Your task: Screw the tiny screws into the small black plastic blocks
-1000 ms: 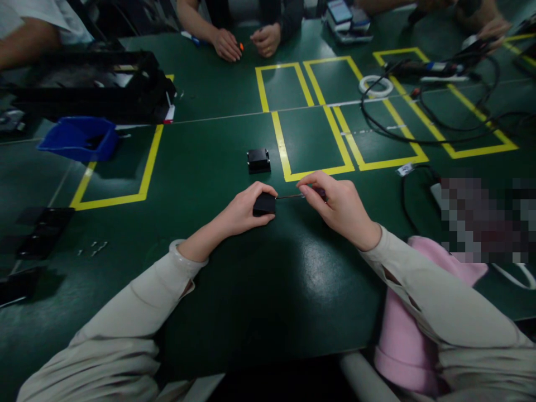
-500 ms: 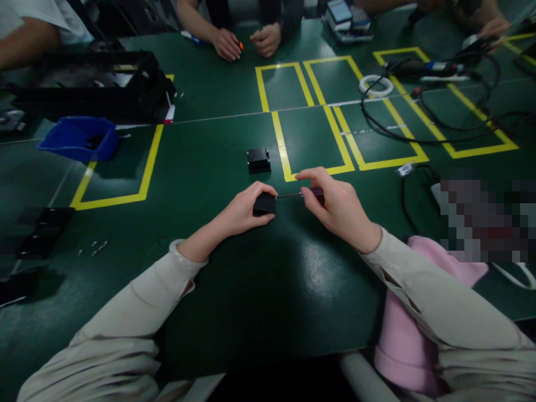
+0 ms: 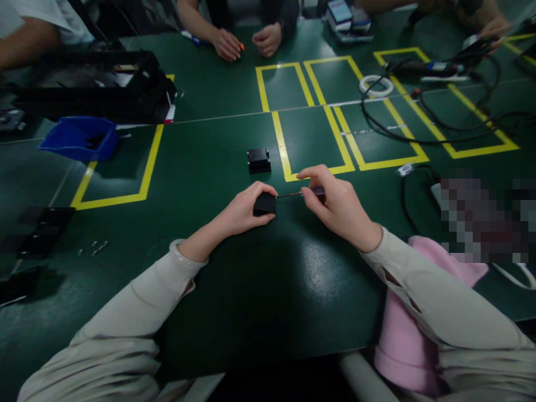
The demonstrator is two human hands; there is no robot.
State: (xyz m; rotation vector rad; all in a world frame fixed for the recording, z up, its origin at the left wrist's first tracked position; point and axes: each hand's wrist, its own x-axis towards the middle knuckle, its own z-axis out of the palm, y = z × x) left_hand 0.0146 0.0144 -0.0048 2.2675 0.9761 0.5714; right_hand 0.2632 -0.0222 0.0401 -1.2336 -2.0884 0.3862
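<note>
My left hand (image 3: 243, 211) is closed around a small black block (image 3: 263, 204) resting on the green table (image 3: 234, 290). My right hand (image 3: 337, 204) pinches the dark handle of a thin screwdriver (image 3: 299, 194), whose metal shaft points left into the block's side. A second small black block (image 3: 258, 160) sits a little farther away, beside a yellow tape line.
Yellow tape rectangles (image 3: 312, 139) mark the table. A blue bin (image 3: 79, 138) and a black tray (image 3: 90, 84) stand at the left, black cables (image 3: 422, 120) and a white tape roll (image 3: 376, 85) at the right. Other people's hands (image 3: 247, 42) rest at the far edge. Small screws (image 3: 94, 248) lie near left.
The fingers of my right hand have shifted on the screwdriver handle, index finger lifted and moved. My left hand and the block have stayed in place.
</note>
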